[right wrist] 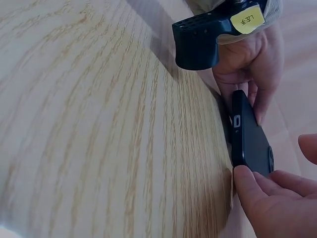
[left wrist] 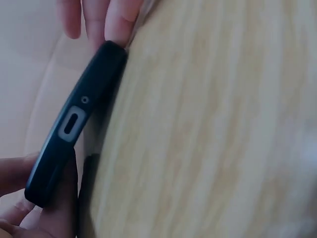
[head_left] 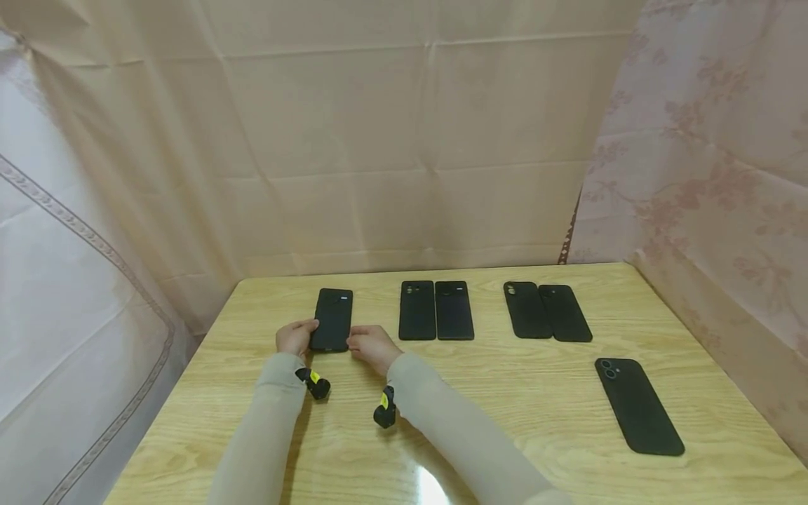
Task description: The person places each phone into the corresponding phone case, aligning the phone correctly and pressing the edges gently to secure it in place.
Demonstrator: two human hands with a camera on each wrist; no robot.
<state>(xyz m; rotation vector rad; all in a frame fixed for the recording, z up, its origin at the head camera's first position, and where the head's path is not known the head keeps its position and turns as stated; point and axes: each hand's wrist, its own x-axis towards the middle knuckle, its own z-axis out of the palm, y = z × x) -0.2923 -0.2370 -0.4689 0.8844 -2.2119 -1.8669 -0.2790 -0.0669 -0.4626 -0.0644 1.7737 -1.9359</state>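
Note:
A black phone (head_left: 332, 319) with a camera bump near its top is at the left of the table. My left hand (head_left: 295, 337) grips its left side, thumb over the face, fingers underneath, as the left wrist view shows. The phone's bottom edge (left wrist: 71, 124), with a charging port in a pale surround, stands tilted, left side higher than right. My right hand (head_left: 374, 345) touches the lower right corner with loosely bent fingers (right wrist: 252, 191); one digit is raised apart from the phone in the right wrist view.
Two black phone-shaped pieces (head_left: 417, 311) (head_left: 454, 311) lie side by side at the back middle. Another pair (head_left: 529, 310) (head_left: 566, 313) lies further right. A larger black phone (head_left: 640, 406) is near the right edge of the wooden table (head_left: 505, 407). Cloth curtains (head_left: 379, 140) hang behind and beside it.

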